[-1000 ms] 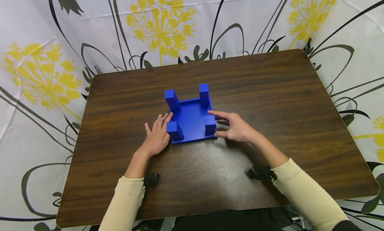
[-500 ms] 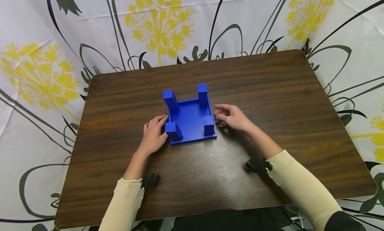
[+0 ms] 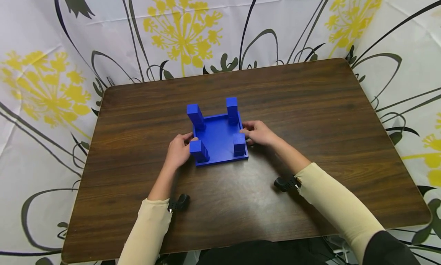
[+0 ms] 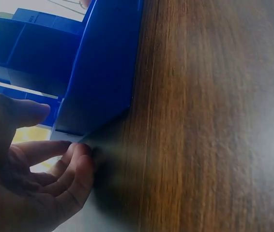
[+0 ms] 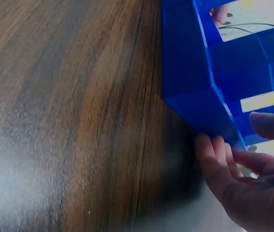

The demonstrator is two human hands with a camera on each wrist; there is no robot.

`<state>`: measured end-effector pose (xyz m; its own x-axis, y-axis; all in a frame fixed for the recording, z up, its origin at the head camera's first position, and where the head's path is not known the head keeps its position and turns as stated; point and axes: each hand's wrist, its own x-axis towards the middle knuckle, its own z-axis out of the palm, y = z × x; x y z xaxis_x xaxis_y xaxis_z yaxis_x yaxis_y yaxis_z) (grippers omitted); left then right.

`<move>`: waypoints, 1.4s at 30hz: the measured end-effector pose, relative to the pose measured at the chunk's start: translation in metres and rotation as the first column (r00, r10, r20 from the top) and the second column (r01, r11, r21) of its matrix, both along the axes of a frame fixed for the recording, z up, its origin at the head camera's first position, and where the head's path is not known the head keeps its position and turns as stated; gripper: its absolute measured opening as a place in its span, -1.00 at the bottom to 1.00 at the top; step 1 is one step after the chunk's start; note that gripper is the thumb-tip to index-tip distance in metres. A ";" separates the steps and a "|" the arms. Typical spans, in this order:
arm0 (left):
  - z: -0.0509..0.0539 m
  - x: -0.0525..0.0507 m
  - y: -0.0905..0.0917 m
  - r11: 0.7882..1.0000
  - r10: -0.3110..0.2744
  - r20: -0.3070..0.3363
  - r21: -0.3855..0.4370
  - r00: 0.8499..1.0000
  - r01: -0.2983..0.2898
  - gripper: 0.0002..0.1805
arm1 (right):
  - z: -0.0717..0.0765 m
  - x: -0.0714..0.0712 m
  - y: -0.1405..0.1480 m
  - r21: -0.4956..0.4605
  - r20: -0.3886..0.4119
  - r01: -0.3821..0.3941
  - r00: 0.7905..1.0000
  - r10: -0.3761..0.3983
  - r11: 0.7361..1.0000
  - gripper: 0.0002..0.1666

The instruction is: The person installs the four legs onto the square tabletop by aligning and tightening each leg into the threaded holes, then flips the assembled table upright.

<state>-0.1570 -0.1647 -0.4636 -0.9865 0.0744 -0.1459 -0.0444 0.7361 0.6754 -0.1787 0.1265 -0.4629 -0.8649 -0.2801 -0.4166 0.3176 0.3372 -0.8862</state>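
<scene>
A blue square tray (image 3: pixel 218 139) with low walls lies on the table, a tall blue post (image 3: pixel 195 114) standing at each corner. My left hand (image 3: pixel 177 150) holds the tray's left side, thumb over the rim. On the opposite side my right hand (image 3: pixel 259 133) grips the right wall, its thumb at the rim near the front right post (image 3: pixel 239 144). Both wrist views show curled fingers (image 4: pixel 81 166) low against the outer wall and the thumb on the rim's other side. Whether the tray's underside is lifted at all, I cannot tell.
The brown wood-grain table (image 3: pixel 310 104) extends around the tray on every side. A white curtain (image 3: pixel 268 12) with yellow and grey plants hangs behind it and at both sides. Black wrist cameras (image 3: pixel 180 202) are worn on both forearms.
My right hand drew back from the front right post, then came in to the right wall. The left hand's spread fingers curled in around the left wall. The tray has barely moved.
</scene>
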 end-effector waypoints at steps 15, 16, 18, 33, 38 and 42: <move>-0.001 -0.005 0.009 0.995 -0.024 -0.074 -0.095 0.997 0.017 -0.53 | 0.004 0.003 -0.010 0.347 -0.213 -0.015 0.972 0.094 0.938 -0.45; -0.001 -0.005 0.010 0.996 -0.020 -0.077 -0.093 0.997 0.012 -0.54 | 0.004 0.003 -0.010 0.349 -0.212 -0.009 0.973 0.089 0.937 -0.45; -0.002 -0.005 0.010 0.997 -0.013 -0.079 -0.083 0.997 0.007 -0.55 | 0.004 0.002 -0.010 0.357 -0.216 0.000 0.973 0.082 0.934 -0.43; 0.001 -0.003 0.013 0.979 0.113 -0.053 0.177 0.992 -0.102 -0.48 | 0.002 0.003 -0.013 0.175 -0.221 0.167 0.967 -0.126 0.970 -0.31; -0.003 -0.002 0.012 0.971 0.102 -0.051 0.223 0.993 -0.089 -0.48 | -0.004 0.004 -0.012 -0.019 -0.164 0.159 0.973 -0.160 0.987 -0.35; -0.003 -0.001 0.012 0.964 0.092 -0.041 0.252 0.995 -0.079 -0.48 | -0.010 0.005 -0.008 -0.182 -0.077 0.144 0.984 -0.160 0.973 -0.40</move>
<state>-0.1575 -0.1529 -0.4661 -0.9965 0.0168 -0.0822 -0.0602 0.5384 0.8405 -0.1740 0.1183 -0.4730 -0.9347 -0.2038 -0.2912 0.2694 0.1284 -0.9544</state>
